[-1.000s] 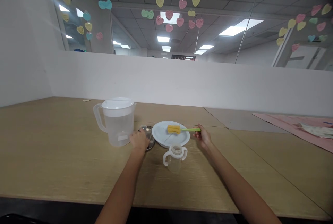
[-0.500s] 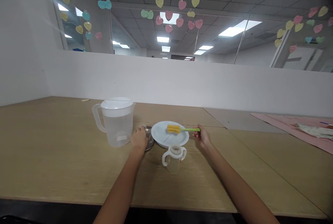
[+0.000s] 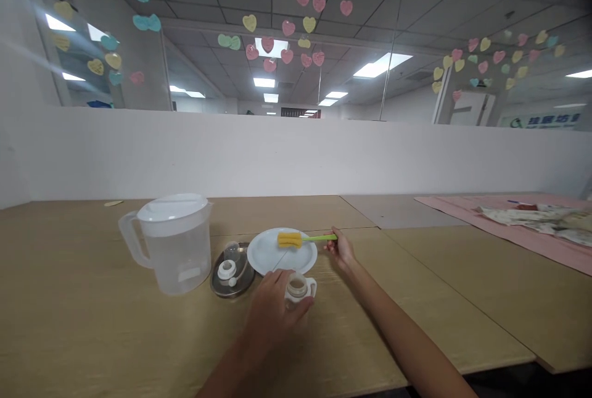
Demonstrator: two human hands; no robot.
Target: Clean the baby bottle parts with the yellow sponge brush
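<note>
My left hand [image 3: 277, 306] is wrapped round a clear bottle [image 3: 296, 287] with white handles; its mouth is open at the top, and one handle shows on the right. In my right hand [image 3: 341, 248] is the green handle of a brush [image 3: 289, 240] with a yellow sponge head, held level over the white plate [image 3: 261, 257]. Left of the plate lies a round metal tray [image 3: 250, 279] bearing a white ring cap [image 3: 226, 269], a clear dome-shaped cover [image 3: 232, 252] and a thin piece with a white end.
A lidded clear pitcher [image 3: 179, 256] of liquid, its handle to the left, stands left of the tray. A pink cloth [image 3: 456, 208] with fabric pieces on it lies at the far right. A white wall [image 3: 277, 157] rises behind the table.
My left hand has moved from the metal tray to the bottle and closed round it. The tray's small parts are now uncovered. The brush stays over the plate. The view has shifted.
</note>
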